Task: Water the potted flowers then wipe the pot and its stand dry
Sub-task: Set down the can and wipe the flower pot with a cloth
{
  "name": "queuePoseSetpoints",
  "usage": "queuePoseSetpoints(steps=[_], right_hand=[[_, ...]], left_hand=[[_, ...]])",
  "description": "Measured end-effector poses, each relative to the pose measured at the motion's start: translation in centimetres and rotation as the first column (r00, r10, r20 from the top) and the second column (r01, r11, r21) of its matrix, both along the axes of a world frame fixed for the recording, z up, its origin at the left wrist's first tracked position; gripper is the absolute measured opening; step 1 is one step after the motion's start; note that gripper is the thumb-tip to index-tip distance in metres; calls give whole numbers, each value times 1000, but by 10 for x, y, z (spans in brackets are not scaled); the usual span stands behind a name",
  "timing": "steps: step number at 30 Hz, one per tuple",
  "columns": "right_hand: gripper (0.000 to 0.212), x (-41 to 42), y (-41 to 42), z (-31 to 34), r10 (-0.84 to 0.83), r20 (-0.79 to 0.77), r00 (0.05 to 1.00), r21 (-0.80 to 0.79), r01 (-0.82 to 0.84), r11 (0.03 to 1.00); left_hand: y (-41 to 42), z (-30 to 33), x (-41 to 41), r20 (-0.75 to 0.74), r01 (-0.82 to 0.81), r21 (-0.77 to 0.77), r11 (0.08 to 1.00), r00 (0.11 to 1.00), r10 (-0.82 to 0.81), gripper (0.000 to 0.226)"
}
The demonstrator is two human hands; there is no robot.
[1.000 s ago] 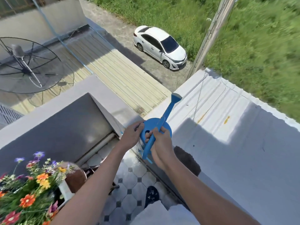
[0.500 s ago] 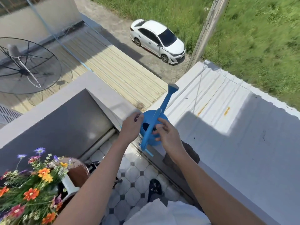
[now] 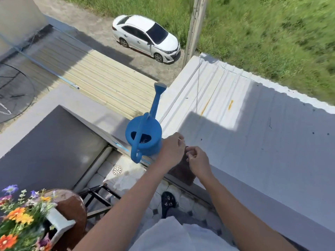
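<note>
A blue watering can (image 3: 145, 136) stands upright on the grey balcony ledge (image 3: 235, 187), spout pointing away, with no hand on it. To its right a dark brown cloth (image 3: 183, 173) lies on the ledge. My left hand (image 3: 172, 151) hovers over the cloth's far end with loosely curled fingers. My right hand (image 3: 198, 158) has its fingertips pinched at the cloth's far edge; whether they grip it is unclear. The potted flowers (image 3: 18, 216) in a white pot (image 3: 59, 223) sit at the lower left, next to a brown round piece (image 3: 72, 205) and a black metal stand (image 3: 97, 198).
Below the ledge is a tiled balcony floor with a round drain (image 3: 117, 170) and my black shoe (image 3: 167, 201). Beyond the ledge lies a white corrugated roof (image 3: 253, 109). Far below are a white car (image 3: 146, 37), a pole (image 3: 194, 28) and grass.
Both hands have let go of the watering can, which now stands on the ledge. They have moved right onto the brown cloth. The camera has tilted down.
</note>
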State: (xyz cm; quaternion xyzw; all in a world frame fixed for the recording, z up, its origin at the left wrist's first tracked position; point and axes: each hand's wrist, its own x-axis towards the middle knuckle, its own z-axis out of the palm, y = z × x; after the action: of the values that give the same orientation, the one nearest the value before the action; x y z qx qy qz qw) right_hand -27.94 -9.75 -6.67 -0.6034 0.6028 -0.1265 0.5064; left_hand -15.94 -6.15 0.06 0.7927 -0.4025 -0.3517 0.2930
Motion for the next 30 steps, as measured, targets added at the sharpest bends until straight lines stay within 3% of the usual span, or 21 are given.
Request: queuePoseSetpoints(steps=[3,6,9,13,18,20,23,25,27,30], right_hand=[[29,-18,9,-18,-1,-13,1000,32,1,999],[30,-29,17,-29,-22,-32,999,64,24,998],[30,-35,25,-36,-23,-12,1000,43,24,999],[28,-33,32,-39,16,-38,999,30,-15,999],[11,-21,53,-26,16,19,1000,69,-17,997],[25,-10,71,-19,-9,92,996,168,-7,986],[54,11,106,-1,-98,356,930,458,-82,885],[68,23,135,14,-200,560,804,618,-244,747],[73,36,162,30,-310,630,712,710,-366,601],[60,57,200,53,-270,651,709,692,-409,594]], left_hand=[[8,-45,-10,81,-32,292,956,997,9,43],[21,-72,-15,107,-77,398,914,994,37,61],[28,-86,-16,5,-141,355,924,989,149,56],[39,-87,-9,-355,-203,331,921,878,321,46],[78,-48,3,-556,-186,228,956,781,284,53],[105,-26,10,-638,-212,166,963,722,269,46],[152,15,21,-784,-294,75,953,573,238,30],[186,42,27,-853,-339,44,940,476,212,29],[223,62,35,-889,-397,10,918,417,190,32],[282,68,49,-867,-469,-37,882,454,205,45]])
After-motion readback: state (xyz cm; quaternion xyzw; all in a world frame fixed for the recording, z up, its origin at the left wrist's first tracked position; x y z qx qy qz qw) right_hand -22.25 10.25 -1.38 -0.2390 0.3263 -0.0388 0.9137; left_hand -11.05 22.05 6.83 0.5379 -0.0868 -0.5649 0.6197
